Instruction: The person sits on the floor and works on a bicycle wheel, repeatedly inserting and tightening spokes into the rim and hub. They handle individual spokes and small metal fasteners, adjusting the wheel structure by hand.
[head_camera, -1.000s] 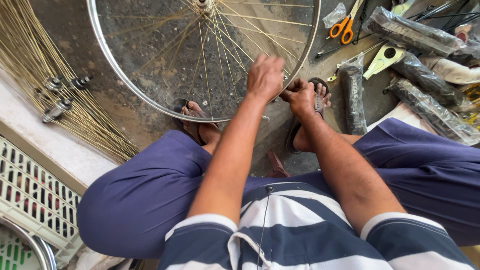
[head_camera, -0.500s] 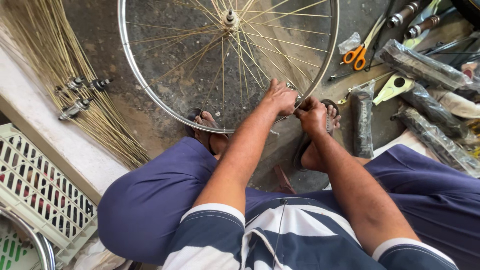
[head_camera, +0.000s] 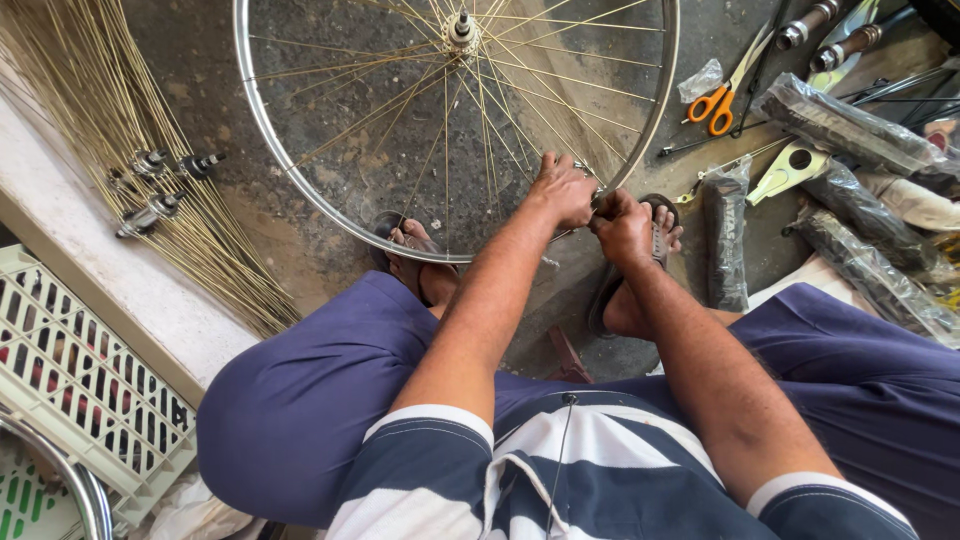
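Observation:
A spoked bicycle wheel (head_camera: 262, 130) with a shiny metal rim lies flat on the concrete floor between my feet, its hub (head_camera: 461, 28) at the top. My left hand (head_camera: 562, 188) grips the near right part of the rim, fingers closed over it. My right hand (head_camera: 622, 228) is closed right beside it at the rim, on something small that I cannot make out. Both forearms reach forward from my striped shirt over my blue trousers.
A fan of loose brass-coloured spokes (head_camera: 90, 110) and a few hub axles (head_camera: 160, 185) lie at the left. A white plastic crate (head_camera: 80, 390) stands at lower left. Orange-handled scissors (head_camera: 715, 100), wrapped black parts (head_camera: 850, 125) and metal tools lie at the right.
The view has shifted so the wheel sits lower and the hub now shows. Both hands stay together at the rim's near right side.

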